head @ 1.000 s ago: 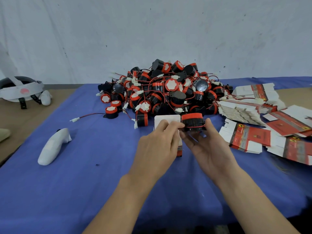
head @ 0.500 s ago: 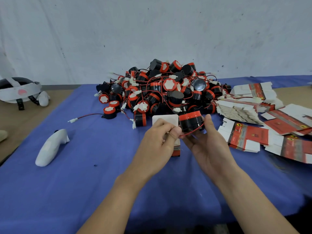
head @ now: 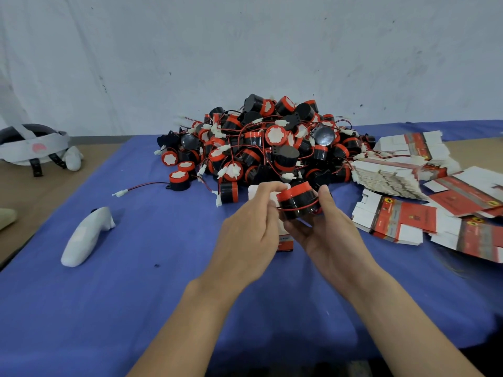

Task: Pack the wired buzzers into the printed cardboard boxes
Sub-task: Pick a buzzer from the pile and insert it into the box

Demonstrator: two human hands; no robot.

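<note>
Head view: the right hand (head: 330,235) grips a buzzer (head: 298,202), thumb and fingers curled round its black body, with a red wire looped about it. Since half a second ago the buzzer has tipped and shifted left, and it now overlaps the white top of the box (head: 285,244), which is mostly hidden behind the left hand (head: 249,235). That hand's curled fingertips, earlier pinched just short of the buzzer, now pinch at its red rim. At the bench's (head: 163,295) far edge the pile of buzzers (head: 272,148) is unchanged. Flat boxes (head: 394,221) lie along the right edge, and a white controller (head: 87,235) lies toward the left.
</note>
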